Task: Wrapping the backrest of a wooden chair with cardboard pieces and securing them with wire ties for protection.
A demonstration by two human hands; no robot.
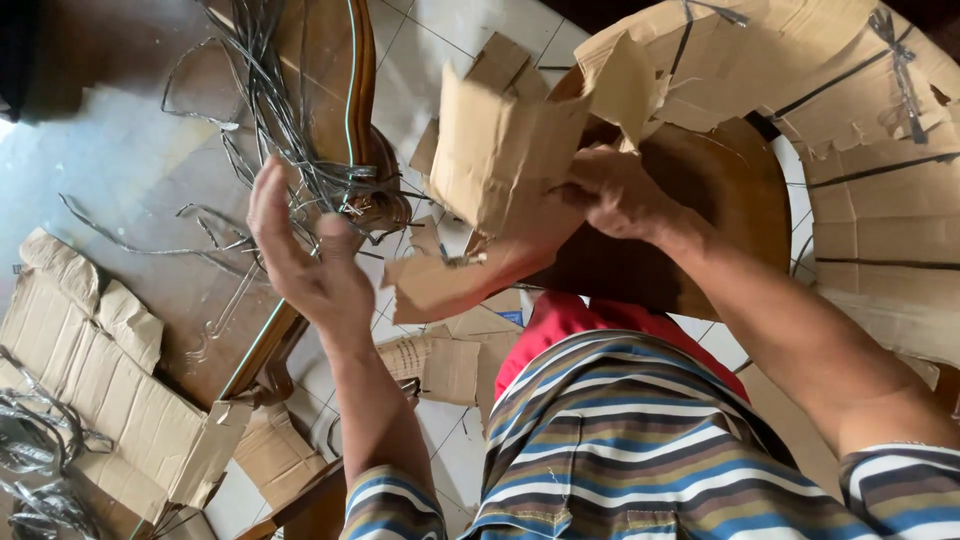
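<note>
Toward the upper centre of the frame, the right hand is closing its grip on a torn cardboard piece, which is half peeled off a wooden furniture part. Left hand is hanging open beside a strap bundle, holding nothing. Wrapping at right is remaining in place. Cardboard scraps are littering the tiled floor.

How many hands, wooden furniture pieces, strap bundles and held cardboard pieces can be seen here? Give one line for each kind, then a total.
Hands: 2, the left hand open and the right hand gripping.
Held cardboard piece: 1
Wooden furniture pieces: 2, the carved frame and the round seat.
Strap bundles: 2, the grey tangle and the bundle at the lower left corner.
Total: 7
</note>
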